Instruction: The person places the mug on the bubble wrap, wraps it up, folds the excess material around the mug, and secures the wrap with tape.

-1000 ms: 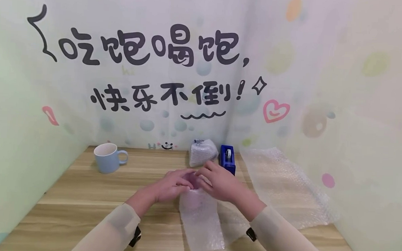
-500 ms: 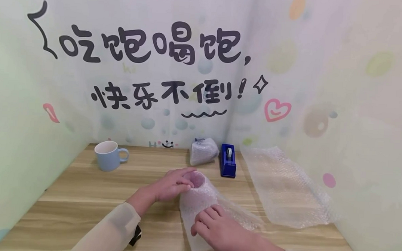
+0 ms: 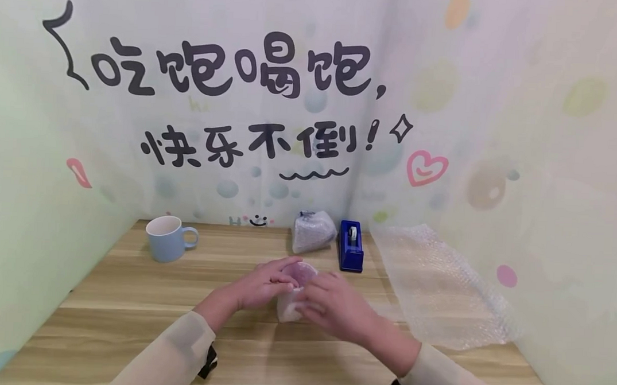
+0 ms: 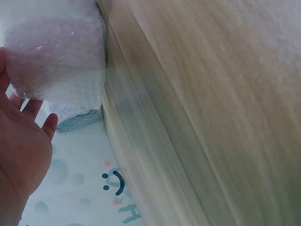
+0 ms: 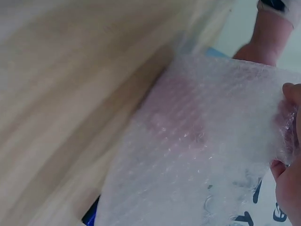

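In the head view a pinkish cup wrapped in bubble wrap stands upright at mid-table, its open mouth (image 3: 301,271) facing up. My left hand (image 3: 263,282) holds its left side near the rim. In the left wrist view the fingers of that hand (image 4: 26,146) curl beside the wrapped cup (image 4: 56,61). At the cup's front right, my right hand (image 3: 334,305) pinches the bubble wrap (image 3: 287,306) by the rim; its fingertips are partly hidden. Across the right wrist view spreads the see-through bubble wrap (image 5: 160,165), the cup's pink showing through.
A light blue mug (image 3: 165,241) stands at the back left. Behind the cup sit a bubble-wrapped bundle (image 3: 313,233) and a blue tape dispenser (image 3: 351,246). To the right lies a loose sheet of bubble wrap (image 3: 443,296). A printed curtain (image 3: 214,108) closes off the back.
My right hand went from the rim down to the loose wrap in front, then back up to the cup. The strip in front no longer lies on the table. The left hand stayed put.
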Demonstrator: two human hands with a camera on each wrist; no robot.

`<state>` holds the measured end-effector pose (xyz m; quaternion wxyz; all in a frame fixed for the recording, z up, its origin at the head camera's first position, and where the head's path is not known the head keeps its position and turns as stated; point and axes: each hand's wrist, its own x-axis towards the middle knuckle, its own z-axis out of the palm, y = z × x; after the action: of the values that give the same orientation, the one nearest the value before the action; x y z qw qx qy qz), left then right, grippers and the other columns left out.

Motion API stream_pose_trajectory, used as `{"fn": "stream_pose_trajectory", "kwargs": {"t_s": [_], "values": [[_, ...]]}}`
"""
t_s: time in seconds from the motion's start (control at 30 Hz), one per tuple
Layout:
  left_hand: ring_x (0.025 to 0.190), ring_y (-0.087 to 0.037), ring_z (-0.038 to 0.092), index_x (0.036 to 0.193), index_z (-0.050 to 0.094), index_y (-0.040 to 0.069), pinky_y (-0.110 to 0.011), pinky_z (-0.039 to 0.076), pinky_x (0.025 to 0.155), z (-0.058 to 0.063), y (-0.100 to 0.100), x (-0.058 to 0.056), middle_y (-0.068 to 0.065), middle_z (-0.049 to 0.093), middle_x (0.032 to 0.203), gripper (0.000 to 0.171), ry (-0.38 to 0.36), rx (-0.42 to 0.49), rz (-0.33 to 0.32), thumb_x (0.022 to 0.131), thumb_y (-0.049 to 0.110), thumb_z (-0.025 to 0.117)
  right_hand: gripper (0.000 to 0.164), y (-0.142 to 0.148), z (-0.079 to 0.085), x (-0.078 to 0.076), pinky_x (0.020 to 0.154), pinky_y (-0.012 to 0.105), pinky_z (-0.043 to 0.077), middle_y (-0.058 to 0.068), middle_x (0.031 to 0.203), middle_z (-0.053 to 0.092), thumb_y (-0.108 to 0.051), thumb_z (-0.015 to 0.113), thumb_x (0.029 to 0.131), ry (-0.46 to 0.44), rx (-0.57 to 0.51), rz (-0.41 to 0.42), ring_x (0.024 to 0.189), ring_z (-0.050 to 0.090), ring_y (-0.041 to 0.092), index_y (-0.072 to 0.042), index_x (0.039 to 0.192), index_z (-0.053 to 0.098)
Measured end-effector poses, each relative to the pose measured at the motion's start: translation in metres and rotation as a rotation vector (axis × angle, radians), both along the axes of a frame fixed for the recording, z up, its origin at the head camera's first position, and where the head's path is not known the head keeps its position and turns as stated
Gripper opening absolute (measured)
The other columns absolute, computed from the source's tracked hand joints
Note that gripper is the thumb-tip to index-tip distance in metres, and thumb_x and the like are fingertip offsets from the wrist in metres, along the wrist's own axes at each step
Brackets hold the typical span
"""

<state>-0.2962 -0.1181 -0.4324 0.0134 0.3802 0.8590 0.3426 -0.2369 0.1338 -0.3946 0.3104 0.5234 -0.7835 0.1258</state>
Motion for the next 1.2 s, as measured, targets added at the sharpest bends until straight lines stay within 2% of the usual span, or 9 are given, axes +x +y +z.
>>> {"fn": "stream_pose_trajectory", "kwargs": {"t_s": [0.1,0.27,0.47,0.63,0.7,0.9,1.03,1.13,1.2], "values": [[0.160,-0.050,0.040,0.129,0.081,0.010,-0.072,0.033,0.128,0.000,0.000,0.001,-0.019,0.041,0.175,0.038,-0.010,0.008,-0.013,0.112,0.024,0.050,0.016,-0.007,0.006,-0.013,0.080,0.029,0.054,-0.006,0.096,0.076,-0.023,0.090,0.092,-0.064,-0.060,-0.051,0.090,0.071,0.009,-0.017,0.102,0.080],[0.163,-0.045,0.037,0.148,0.069,0.008,-0.067,0.035,0.130,-0.003,0.002,0.001,-0.017,0.036,0.178,0.046,-0.064,0.058,-0.037,0.111,0.019,0.045,0.012,-0.012,0.007,-0.030,0.074,0.027,0.056,-0.004,0.089,0.074,-0.020,0.088,0.094,-0.123,-0.115,-0.115,0.079,0.067,0.009,-0.013,0.100,0.079],[0.161,-0.047,0.038,0.145,0.071,0.004,-0.065,0.036,0.130,-0.008,0.002,0.000,-0.022,0.036,0.177,0.051,0.012,0.084,-0.065,0.099,0.018,0.051,0.017,-0.012,0.004,-0.041,0.070,0.026,0.055,-0.003,0.088,0.073,-0.020,0.087,0.095,-0.130,-0.143,-0.124,0.076,0.063,0.010,-0.011,0.108,0.081],[0.153,-0.036,0.049,0.168,0.042,0.006,-0.054,0.043,0.127,-0.011,0.004,0.003,-0.018,0.040,0.176,0.070,-0.046,0.153,-0.021,0.100,0.016,0.052,0.022,-0.013,0.000,-0.048,0.073,0.028,0.056,-0.002,0.094,0.076,-0.021,0.090,0.091,-0.077,-0.164,-0.123,0.081,0.068,0.013,-0.015,0.112,0.085],[0.147,-0.031,0.053,0.170,0.036,0.006,-0.050,0.045,0.124,-0.012,0.004,0.004,-0.017,0.045,0.173,0.074,-0.055,0.178,0.004,0.099,0.015,0.053,0.022,-0.013,-0.002,-0.049,0.073,0.029,0.056,-0.003,0.094,0.076,-0.022,0.091,0.090,-0.051,-0.174,-0.127,0.082,0.069,0.014,-0.017,0.111,0.086],[0.137,-0.028,0.060,0.158,0.046,0.005,-0.044,0.049,0.119,-0.017,0.004,0.005,-0.017,0.061,0.158,0.061,-0.019,0.218,0.053,0.098,0.013,0.056,0.026,-0.015,-0.005,-0.050,0.075,0.033,0.055,-0.003,0.096,0.077,-0.024,0.092,0.088,-0.013,-0.186,-0.150,0.085,0.070,0.016,-0.020,0.112,0.086],[0.146,-0.035,0.057,0.155,0.042,0.004,-0.055,0.045,0.124,-0.018,0.006,0.007,-0.021,0.060,0.158,0.053,-0.093,0.238,0.083,0.104,0.013,0.055,0.040,-0.013,-0.003,-0.045,0.081,0.037,0.053,0.001,0.104,0.072,-0.033,0.094,0.086,0.069,-0.191,-0.266,0.094,0.064,0.021,-0.014,0.117,0.079],[0.158,-0.039,0.046,0.158,0.033,0.004,-0.063,0.034,0.131,-0.017,0.009,0.007,-0.025,0.051,0.166,0.055,-0.169,0.242,0.111,0.107,0.014,0.054,0.040,-0.006,0.001,-0.038,0.082,0.038,0.052,0.002,0.102,0.068,-0.036,0.094,0.086,0.128,-0.170,-0.340,0.094,0.062,0.023,-0.013,0.111,0.073],[0.162,-0.038,0.040,0.158,0.029,0.005,-0.063,0.030,0.133,-0.014,0.011,0.008,-0.025,0.046,0.170,0.057,-0.196,0.243,0.132,0.107,0.014,0.053,0.036,0.000,0.002,-0.031,0.084,0.039,0.055,0.001,0.102,0.071,-0.037,0.092,0.088,0.124,-0.102,-0.347,0.096,0.065,0.023,-0.014,0.109,0.073]]}}
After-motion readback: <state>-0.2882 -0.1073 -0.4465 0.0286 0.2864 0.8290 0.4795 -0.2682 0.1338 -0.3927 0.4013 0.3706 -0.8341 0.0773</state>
